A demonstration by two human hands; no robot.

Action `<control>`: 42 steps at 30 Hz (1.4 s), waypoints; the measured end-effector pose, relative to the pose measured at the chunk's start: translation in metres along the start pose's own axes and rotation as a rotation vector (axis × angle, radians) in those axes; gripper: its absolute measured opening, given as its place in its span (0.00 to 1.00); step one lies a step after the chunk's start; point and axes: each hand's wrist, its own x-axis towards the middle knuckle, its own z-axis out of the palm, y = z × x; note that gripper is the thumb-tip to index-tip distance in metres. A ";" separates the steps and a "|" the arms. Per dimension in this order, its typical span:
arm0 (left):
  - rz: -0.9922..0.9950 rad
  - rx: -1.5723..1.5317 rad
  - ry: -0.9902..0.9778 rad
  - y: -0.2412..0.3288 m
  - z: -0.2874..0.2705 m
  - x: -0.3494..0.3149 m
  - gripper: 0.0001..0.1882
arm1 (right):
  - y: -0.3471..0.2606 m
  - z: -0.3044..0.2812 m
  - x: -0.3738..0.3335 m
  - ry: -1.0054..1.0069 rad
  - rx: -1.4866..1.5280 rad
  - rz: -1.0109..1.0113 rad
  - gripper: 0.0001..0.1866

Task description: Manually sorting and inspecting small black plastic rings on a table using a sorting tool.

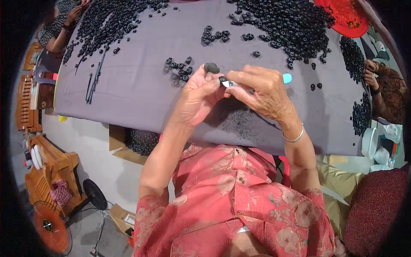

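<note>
Over the near part of the cloth-covered table, my left hand [197, 96] pinches a small round black bead [222, 80] between thumb and fingers. One of its fingertips wears a dark cover [211, 67], or is blackened; I cannot tell which. My right hand [263, 91] is closed around a small knife, whose short bright blade [228, 84] touches the bead. The knife's light-blue handle end [287, 78] sticks out behind the hand. Black crumbs [242, 122] lie scattered on the grey cloth [141, 92] below. Nearest to my left hand is a small cluster of black beads [182, 70].
Large heaps of black beads [284, 30] spread over the far side. Dark thin sticks [95, 81] lie at the left. A red tray [349, 21] stands far right. Other people's hands [371, 75] work at the right edge and far left. A black fan [94, 194] stands lower left.
</note>
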 end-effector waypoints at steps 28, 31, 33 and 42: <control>-0.072 0.640 -0.007 0.019 0.018 -0.004 0.15 | 0.029 -0.014 -0.004 0.080 0.009 0.308 0.09; 0.209 1.213 0.182 0.043 -0.001 -0.002 0.12 | 0.042 -0.024 -0.004 0.138 -0.051 0.422 0.12; 0.356 1.619 0.289 0.059 -0.015 0.004 0.11 | 0.059 -0.022 -0.007 0.226 -0.103 0.463 0.14; 0.541 2.171 0.221 0.052 -0.033 0.022 0.13 | 0.084 -0.003 -0.006 0.088 -0.273 0.324 0.07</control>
